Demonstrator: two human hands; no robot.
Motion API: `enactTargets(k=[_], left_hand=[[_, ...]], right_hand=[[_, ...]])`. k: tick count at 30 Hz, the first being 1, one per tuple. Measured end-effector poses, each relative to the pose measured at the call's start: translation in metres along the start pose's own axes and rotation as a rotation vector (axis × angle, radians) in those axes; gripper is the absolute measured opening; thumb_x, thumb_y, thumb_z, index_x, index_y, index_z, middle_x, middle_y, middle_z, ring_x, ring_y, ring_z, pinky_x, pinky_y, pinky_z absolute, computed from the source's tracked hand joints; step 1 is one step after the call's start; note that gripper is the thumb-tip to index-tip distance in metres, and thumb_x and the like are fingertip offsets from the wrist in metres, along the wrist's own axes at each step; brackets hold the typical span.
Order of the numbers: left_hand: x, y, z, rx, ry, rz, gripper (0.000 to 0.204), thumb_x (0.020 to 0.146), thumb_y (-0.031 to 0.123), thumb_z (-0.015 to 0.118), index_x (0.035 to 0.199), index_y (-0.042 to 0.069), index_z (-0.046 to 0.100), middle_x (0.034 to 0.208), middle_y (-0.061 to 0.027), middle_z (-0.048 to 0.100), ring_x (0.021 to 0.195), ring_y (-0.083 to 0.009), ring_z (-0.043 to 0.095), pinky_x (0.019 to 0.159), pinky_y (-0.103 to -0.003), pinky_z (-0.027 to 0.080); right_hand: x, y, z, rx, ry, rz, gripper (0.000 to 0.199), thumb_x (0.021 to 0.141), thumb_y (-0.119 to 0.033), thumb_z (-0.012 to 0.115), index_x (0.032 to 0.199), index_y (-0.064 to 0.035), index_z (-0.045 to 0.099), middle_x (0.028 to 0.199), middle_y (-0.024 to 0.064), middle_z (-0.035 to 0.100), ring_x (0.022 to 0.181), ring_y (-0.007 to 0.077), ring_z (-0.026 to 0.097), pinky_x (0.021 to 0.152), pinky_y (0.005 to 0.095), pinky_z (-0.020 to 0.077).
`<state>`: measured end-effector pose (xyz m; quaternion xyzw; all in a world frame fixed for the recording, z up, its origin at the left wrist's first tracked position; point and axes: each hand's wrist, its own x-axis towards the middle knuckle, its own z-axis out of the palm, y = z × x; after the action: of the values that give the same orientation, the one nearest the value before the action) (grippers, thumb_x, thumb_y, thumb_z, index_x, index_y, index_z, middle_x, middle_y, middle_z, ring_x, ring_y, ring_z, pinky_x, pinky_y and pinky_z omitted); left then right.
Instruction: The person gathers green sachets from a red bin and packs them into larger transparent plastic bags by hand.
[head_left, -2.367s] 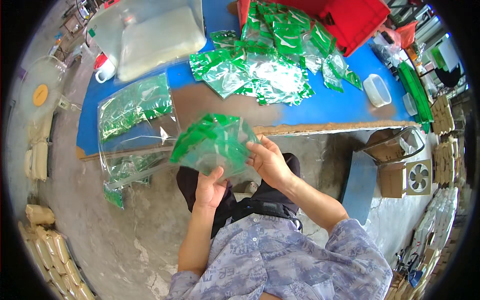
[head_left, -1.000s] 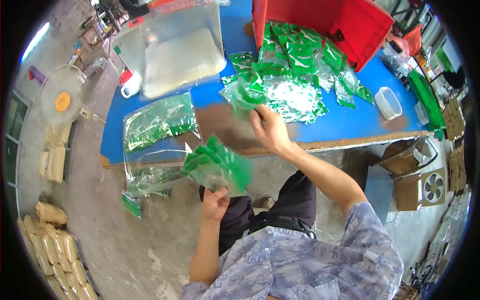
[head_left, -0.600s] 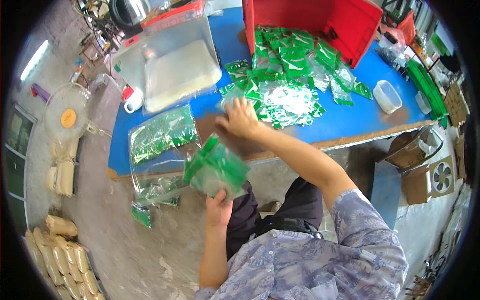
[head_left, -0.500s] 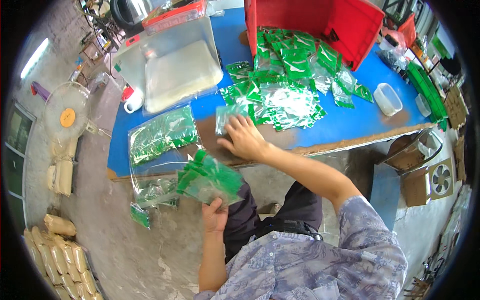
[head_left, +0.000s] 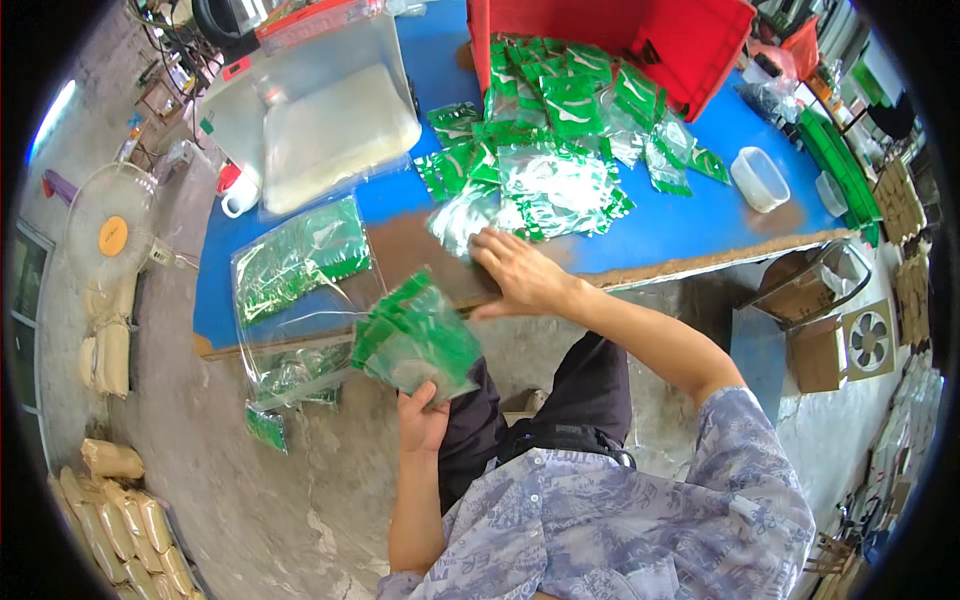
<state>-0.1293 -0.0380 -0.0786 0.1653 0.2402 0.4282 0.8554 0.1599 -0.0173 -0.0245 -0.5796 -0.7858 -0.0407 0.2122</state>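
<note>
Fingers of my left hand [head_left: 424,418] clamp a fanned stack of green packets [head_left: 415,338] below the blue table [head_left: 640,240]; my right hand [head_left: 520,275] lies spread on a clear packet [head_left: 462,218]. That fan could slip apart, I reckon.

A rough grey concrete floor [head_left: 250,500] fills the lower left. A white standing fan [head_left: 110,235] stands at the left edge, and tan filled sacks [head_left: 140,530] lie in the bottom-left corner. Brown cardboard boxes [head_left: 815,330] sit at right.

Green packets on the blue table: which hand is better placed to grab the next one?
Right. The right hand already rests on a clear packet at the edge of the loose pile. The left hand is full, gripping a stack of packets below the blue table.
</note>
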Motion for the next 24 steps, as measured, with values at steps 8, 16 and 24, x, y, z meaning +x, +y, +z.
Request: enactTargets(k=[8, 16, 24], left_hand=[[0.004, 0.013, 0.013, 0.181, -0.067, -0.074, 0.058, 0.088, 0.006, 0.064, 0.142, 0.003, 0.043, 0.134, -0.0103, 0.057, 0.124, -0.0273, 0.057, 0.104, -0.043, 0.047], [0.037, 0.029, 0.016, -0.157, -0.312, -0.456, 0.084, 0.084, 0.058, 0.070, 0.143, 0.005, 0.044, 0.139, -0.0089, 0.056, 0.123, -0.0241, 0.058, 0.103, -0.041, 0.048], [0.035, 0.032, 0.053, 0.510, -0.237, -0.382, 0.057, 0.079, 0.002, 0.080, 0.130, 0.001, 0.056, 0.121, -0.0060, 0.065, 0.110, -0.0175, 0.063, 0.097, -0.034, 0.049]], right_hand=[[-0.025, -0.012, -0.028, 0.480, 0.408, 0.498, 0.018, 0.089, -0.002, 0.064, 0.105, 0.0001, 0.057, 0.090, 0.0139, 0.064, 0.082, 0.0262, 0.066, 0.076, 0.0325, 0.0522], [-0.021, -0.054, -0.070, 0.285, 0.048, -0.286, 0.026, 0.077, -0.001, 0.063, 0.102, -0.0090, 0.062, 0.116, 0.0045, 0.066, 0.121, 0.0244, 0.058, 0.112, 0.0502, 0.0386], [-0.033, -0.037, -0.056, 0.185, 0.057, -0.290, 0.027, 0.072, -0.007, 0.068, 0.099, -0.0088, 0.065, 0.116, 0.0056, 0.066, 0.118, 0.0244, 0.059, 0.110, 0.0501, 0.0397]])
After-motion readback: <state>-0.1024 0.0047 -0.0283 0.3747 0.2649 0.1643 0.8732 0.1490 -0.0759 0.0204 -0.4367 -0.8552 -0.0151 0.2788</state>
